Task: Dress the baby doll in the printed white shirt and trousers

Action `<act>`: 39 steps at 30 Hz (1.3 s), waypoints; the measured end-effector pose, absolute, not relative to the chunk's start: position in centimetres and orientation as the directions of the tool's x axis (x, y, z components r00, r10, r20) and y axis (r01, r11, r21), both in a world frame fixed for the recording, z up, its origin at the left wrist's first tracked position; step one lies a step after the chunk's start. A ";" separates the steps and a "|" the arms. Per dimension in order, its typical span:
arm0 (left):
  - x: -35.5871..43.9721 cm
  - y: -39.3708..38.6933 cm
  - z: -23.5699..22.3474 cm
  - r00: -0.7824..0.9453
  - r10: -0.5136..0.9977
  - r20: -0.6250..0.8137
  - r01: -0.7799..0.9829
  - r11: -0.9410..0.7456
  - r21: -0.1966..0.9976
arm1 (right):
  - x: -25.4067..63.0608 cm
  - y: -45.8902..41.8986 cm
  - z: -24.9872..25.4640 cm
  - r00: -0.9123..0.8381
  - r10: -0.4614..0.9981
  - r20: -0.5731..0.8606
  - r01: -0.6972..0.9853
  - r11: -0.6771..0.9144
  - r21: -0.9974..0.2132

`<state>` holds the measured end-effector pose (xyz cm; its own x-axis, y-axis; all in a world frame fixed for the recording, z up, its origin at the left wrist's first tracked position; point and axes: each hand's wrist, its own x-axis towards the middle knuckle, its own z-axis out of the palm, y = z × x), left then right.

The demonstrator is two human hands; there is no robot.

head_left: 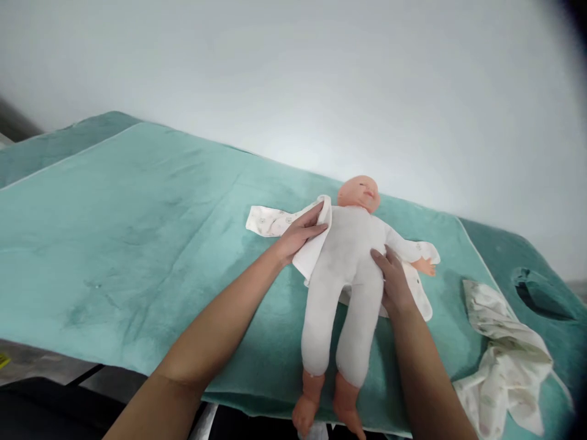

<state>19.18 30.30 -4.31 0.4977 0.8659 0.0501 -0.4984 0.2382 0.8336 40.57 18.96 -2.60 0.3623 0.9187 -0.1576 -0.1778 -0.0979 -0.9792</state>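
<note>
A baby doll (pixel 345 269) with a white cloth body lies on its back on a teal towel (pixel 151 232), head toward the wall. Under it is an open white printed garment (pixel 270 221), one sleeve spread out to the left. My left hand (pixel 300 235) pinches the garment's left front flap and holds it against the doll's side. My right hand (pixel 394 281) rests on the doll's right hip, fingers curled over the garment's other flap. The doll's right arm is in a sleeve, its hand showing.
A second crumpled white printed cloth (pixel 502 354) lies on the towel at the right. Beyond it the padded table has a dark face hole (pixel 536 293). A pale wall runs close behind. The table's front edge is just below the doll's feet.
</note>
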 end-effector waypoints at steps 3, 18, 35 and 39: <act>19.3 30.3 -3.8 0.529 0.845 0.073 -0.475 0.224 0.851 | 40.4 19.7 -4.4 0.324 0.933 -0.158 -0.238 -0.082 -0.968; 19.1 26.2 0.2 0.879 0.471 0.080 -0.188 0.187 0.964 | 41.0 19.4 -5.7 0.277 0.955 -0.108 -0.211 -0.050 -0.976; 17.8 26.3 0.1 0.994 0.106 -0.012 -0.033 0.412 0.911 | 41.0 19.8 -5.1 0.290 0.946 -0.143 -0.191 -0.089 -0.977; 17.2 28.1 -1.3 0.758 0.643 0.112 -0.388 0.306 0.869 | 41.4 20.1 -5.7 0.299 0.941 -0.157 -0.216 -0.094 -0.972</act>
<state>17.21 28.11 -1.26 0.7578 0.6428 0.1119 -0.3879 0.3060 0.8694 41.39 20.07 -5.67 0.2987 0.9413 -0.1574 -0.2162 -0.0939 -0.9718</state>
